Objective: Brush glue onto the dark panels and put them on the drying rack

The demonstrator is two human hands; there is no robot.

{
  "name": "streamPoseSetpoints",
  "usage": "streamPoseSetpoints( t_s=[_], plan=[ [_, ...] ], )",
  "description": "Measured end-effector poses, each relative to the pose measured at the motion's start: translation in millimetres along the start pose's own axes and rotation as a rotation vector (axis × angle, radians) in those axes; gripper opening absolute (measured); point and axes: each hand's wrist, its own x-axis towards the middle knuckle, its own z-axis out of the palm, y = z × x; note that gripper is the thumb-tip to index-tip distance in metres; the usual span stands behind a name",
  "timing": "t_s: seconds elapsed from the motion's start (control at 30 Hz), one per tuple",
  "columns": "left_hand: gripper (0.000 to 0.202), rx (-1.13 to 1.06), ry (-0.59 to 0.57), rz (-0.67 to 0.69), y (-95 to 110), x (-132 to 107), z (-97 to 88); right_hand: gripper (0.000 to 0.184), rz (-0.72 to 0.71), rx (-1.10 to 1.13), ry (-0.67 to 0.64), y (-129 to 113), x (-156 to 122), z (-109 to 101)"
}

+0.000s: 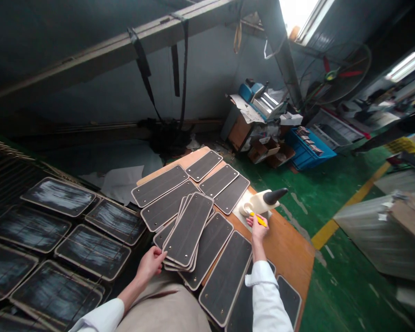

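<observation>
My right hand (258, 227) grips a brush with a yellow handle (259, 220). The brush end is at the round opening of a cream-coloured glue bottle (262, 201) with a black conical tip, lying on its side on a white sheet (241, 206). My left hand (150, 264) pinches the lower left corner of the top dark panel (189, 228) in a small fanned stack. That panel has rounded corners, a pale edge and small metal studs near its ends. More such panels (227, 275) lie around the stack, some overlapping. Whether the bristles carry anything is too small to tell.
A brown wooden board (290, 244) bears the panels. At left, a wire rack (85, 186) holds several panels with whitish streaked faces. Beyond stand a blue roller machine (263, 99), a blue crate (307, 147) and a large fan (332, 74). Straps (185, 69) hang from a beam.
</observation>
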Motion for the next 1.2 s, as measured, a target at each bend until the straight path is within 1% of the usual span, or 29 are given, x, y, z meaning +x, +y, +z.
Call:
streamPoseSetpoints(
  t_s=[0.1,0.23,0.3,0.43,0.5,0.57,0.73,0.8,0.93,1.0,1.07,1.13,1.2],
  plan=[
    [0.04,0.006,0.003,0.014,-2.8,1.5,-0.6,0.057,0.017,0.061,0.05,1.6,-11.8,-10.2],
    [0.038,0.008,0.004,0.038,-7.8,4.8,-1.0,0.053,0.053,0.127,0.075,-4.3,-19.8,-24.1],
    [0.037,0.011,0.007,0.05,-8.8,5.7,-1.6,0.05,0.078,0.161,0.078,-7.0,-16.8,-24.0],
    [0.036,0.047,0.038,0.056,-7.8,6.2,-3.2,0.045,0.13,0.213,0.074,-5.6,-3.6,-11.9],
    [0.034,0.074,0.048,0.069,-7.3,6.6,-3.8,0.042,0.15,0.222,0.078,-2.4,-1.2,-8.1],
    [0.033,0.095,0.042,0.095,-7.6,7.4,-4.3,0.04,0.152,0.22,0.089,0.4,-4.7,-10.4],
    [0.032,0.099,0.032,0.149,-7.5,8.9,-5.5,0.042,0.102,0.167,0.093,0.0,-20.2,-26.7],
    [0.035,0.085,0.023,0.139,-5.9,8.5,-6.2,0.044,0.07,0.121,0.075,-2.4,-20.4,-26.1],
    [0.038,0.043,-0.019,0.113,-3.3,7.5,-6.7,0.045,-0.039,-0.028,0.021,-9.6,-14.6,-14.1],
    [0.039,0.019,-0.044,0.118,-3.6,7.5,-6.3,0.042,-0.112,-0.129,-0.031,-15.1,-14.4,-11.3],
    [0.039,0.001,-0.061,0.113,-4.5,7.7,-5.9,0.035,-0.176,-0.221,-0.1,-21.2,-17.0,-13.1],
    [0.038,-0.014,-0.069,0.106,-5.0,7.5,-5.7,0.027,-0.279,-0.412,-0.19,-26.2,-20.7,-17.6],
    [0.037,-0.024,-0.069,0.109,-4.4,6.8,-5.8,0.023,-0.419,-0.689,-0.289,-29.2,-23.6,-22.8]
  ],
)
